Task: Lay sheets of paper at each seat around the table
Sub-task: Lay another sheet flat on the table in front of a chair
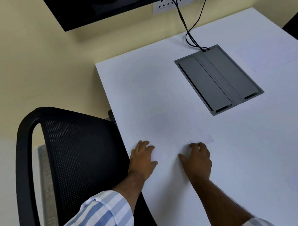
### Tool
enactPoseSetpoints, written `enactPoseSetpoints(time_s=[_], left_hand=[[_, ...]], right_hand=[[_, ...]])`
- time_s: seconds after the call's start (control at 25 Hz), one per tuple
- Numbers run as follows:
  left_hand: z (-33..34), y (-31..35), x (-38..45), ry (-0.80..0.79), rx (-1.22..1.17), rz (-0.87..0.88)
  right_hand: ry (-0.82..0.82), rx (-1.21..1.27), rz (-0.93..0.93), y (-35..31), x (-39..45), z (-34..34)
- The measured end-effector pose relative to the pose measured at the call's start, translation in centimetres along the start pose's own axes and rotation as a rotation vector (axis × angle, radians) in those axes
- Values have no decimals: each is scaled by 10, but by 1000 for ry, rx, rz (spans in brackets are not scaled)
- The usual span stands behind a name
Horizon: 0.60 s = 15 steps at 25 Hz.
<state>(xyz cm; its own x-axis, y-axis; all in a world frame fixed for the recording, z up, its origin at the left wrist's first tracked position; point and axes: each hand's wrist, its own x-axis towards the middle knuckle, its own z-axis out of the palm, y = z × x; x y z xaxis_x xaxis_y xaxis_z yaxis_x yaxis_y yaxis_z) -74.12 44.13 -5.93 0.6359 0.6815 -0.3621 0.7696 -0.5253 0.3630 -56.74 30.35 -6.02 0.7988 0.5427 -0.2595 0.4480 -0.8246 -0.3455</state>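
Observation:
A white sheet of paper (173, 137) lies flat on the white table (233, 151), in front of the black mesh chair (69, 160). It is hard to tell from the tabletop; its far right corner shows near the middle of the table. My left hand (142, 158) rests palm down on the sheet's near left part, by the table edge. My right hand (197, 157) presses flat on its near right part, fingers spread. Faint edges further right hint at another sheet (263, 62) beyond the grey box.
A grey cable box (219, 78) is set into the tabletop, with two black cables (189, 33) running up to wall sockets. A black screen (104, 8) hangs on the cream wall. Another dark chair (295, 27) shows at the right edge.

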Motion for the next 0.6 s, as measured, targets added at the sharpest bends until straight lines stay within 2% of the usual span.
enactPoseSetpoints(time_s=[0.2,0.4,0.6], left_hand=[[2,3,-5,24,-65,-14],[5,2,-11,25,-61,-11],[10,3,-15,32,-67,-17]], right_hand=[[14,74,10,2,0,2],[38,190,96,3,-2,1],[13,152,89,12,0,-1]])
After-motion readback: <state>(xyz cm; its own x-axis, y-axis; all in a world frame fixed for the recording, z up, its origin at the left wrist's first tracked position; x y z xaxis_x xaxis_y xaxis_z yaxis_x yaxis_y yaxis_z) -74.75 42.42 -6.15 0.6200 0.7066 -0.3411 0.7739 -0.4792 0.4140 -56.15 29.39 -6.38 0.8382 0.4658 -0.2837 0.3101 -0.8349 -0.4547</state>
